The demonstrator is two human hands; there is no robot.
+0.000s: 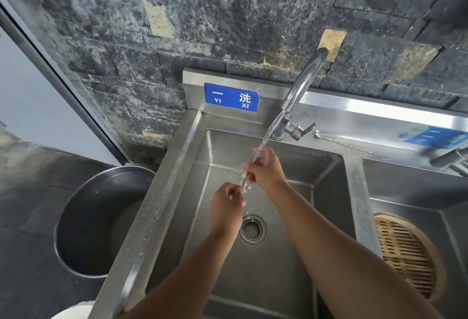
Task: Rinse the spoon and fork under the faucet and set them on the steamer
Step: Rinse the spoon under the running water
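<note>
The left basin [326,187] of a stainless double sink is hemmed by its raised front-left rim and by the steel divider [354,192] on the right. Its floor lies open around the drain strainer [252,229], which sits just below the hands. Over the middle of this basin both hands hold a thin metal utensil [244,182]; whether it is spoon, fork or both cannot be told. The left hand [226,202] has its fingers curled round the lower end. The right hand [266,169], higher and nearer the back wall, has its fingers closed on the upper end. There the water stream [272,126] from the curved faucet [301,86] strikes and splashes. Beyond the divider, a round bamboo steamer [405,255] lies in the right basin [405,184], well apart from the hands. A blue sign [231,97] is stuck on the steel backsplash. Behind it rises a dark stone wall [228,15], and a large metal pot [101,222] stands left of the sink on the dark floor.
</note>
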